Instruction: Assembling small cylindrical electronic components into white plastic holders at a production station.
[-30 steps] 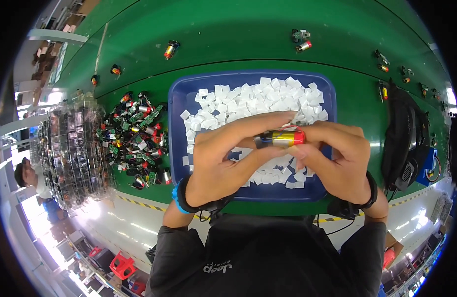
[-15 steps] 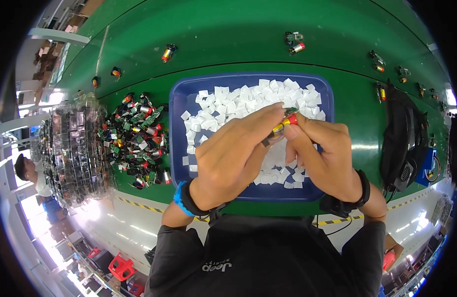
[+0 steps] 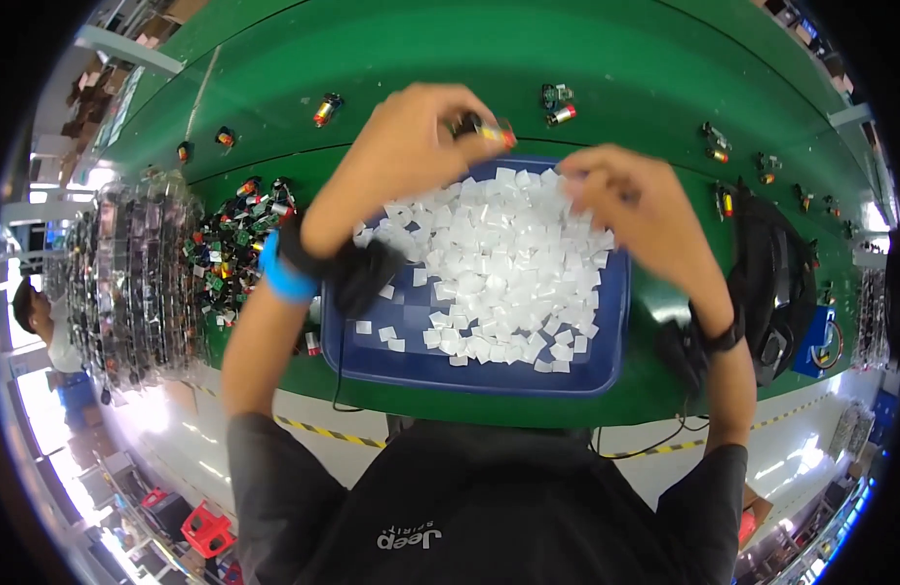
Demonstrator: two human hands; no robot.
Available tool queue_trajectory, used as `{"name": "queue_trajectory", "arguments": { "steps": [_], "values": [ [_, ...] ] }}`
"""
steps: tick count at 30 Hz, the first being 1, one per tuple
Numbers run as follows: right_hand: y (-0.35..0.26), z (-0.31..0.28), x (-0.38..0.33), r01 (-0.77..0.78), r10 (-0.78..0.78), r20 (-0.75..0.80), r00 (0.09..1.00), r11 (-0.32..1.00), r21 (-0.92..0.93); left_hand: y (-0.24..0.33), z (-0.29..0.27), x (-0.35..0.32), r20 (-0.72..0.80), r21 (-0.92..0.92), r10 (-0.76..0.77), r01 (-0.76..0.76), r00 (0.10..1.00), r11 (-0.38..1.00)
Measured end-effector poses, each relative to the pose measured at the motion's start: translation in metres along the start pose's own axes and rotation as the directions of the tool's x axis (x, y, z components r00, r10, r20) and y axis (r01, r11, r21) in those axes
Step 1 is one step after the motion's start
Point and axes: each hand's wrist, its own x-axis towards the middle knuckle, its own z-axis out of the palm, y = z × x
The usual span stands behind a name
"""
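My left hand point(image 3: 411, 146) is raised over the far rim of a blue tray point(image 3: 606, 361) and pinches a small cylindrical part point(image 3: 489, 130) with a red tip at its fingertips. My right hand point(image 3: 635, 210) hovers over the tray's far right side, fingers curled; whether it holds one of the small white squares point(image 3: 498, 263) that fill the tray is not clear. The tray rests on a green table point(image 3: 469, 58) in front of me.
A heap of small red, green and black parts point(image 3: 230, 244) lies left of the tray, beside a clear plastic bag point(image 3: 128, 283). Single small parts point(image 3: 559, 105) dot the far side of the table. A black bag point(image 3: 771, 283) lies to the right. Another person point(image 3: 36, 322) is at far left.
Both hands have lifted away from my body toward the tray's far edge. The left hand alone now carries the small part, and the right hand has come off it.
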Motion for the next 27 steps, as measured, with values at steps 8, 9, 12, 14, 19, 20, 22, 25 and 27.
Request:
{"name": "queue_trajectory", "arguments": {
  "steps": [8, 9, 12, 14, 19, 20, 22, 25, 27],
  "values": [
    [0.063, -0.009, 0.106, 0.020, -0.306, -0.316, 0.898, 0.746, -0.666, -0.083, -0.002, 0.079, 0.238, 0.025, -0.344, 0.348, 0.908, 0.937],
    [0.065, -0.009, 0.110, 0.001, -0.245, -0.278, 0.929, 0.752, -0.659, -0.082, 0.001, 0.073, 0.016, 0.090, -0.145, 0.143, 0.989, 0.986],
    [0.045, -0.003, 0.092, 0.176, -0.349, -0.279, 0.895, 0.849, -0.498, -0.050, -0.007, 0.028, -0.245, 0.101, 0.161, -0.140, 0.956, 0.985],
    [0.019, 0.003, 0.062, 0.282, -0.370, -0.280, 0.886, 0.908, -0.309, -0.005, -0.019, -0.010, -0.138, -0.159, 0.083, -0.105, 0.987, 0.982],
    [-0.029, 0.018, -0.001, 0.019, 0.021, -0.098, 0.995, 0.920, 0.392, 0.031, 0.005, -0.059, -0.085, -0.493, -0.015, -0.029, 0.996, 0.869],
    [-0.032, 0.022, -0.008, 0.024, 0.017, -0.099, 0.995, 0.917, 0.397, 0.035, 0.006, -0.063, -0.059, -0.577, -0.047, 0.004, 0.997, 0.817],
    [-0.035, 0.026, -0.018, 0.032, 0.013, -0.107, 0.994, 0.912, 0.408, 0.040, 0.011, -0.067, 0.006, -0.725, -0.099, 0.072, 0.995, 0.685],
    [-0.038, 0.026, -0.025, -0.012, 0.021, -0.021, 1.000, 0.935, 0.355, 0.039, 0.027, -0.068, -0.061, -0.803, -0.125, 0.025, 0.990, 0.596],
    [-0.035, 0.025, -0.027, -0.033, 0.029, 0.018, 0.999, 0.944, 0.329, 0.040, 0.032, -0.067, -0.090, -0.835, -0.137, 0.000, 0.986, 0.550]
  ]
}}
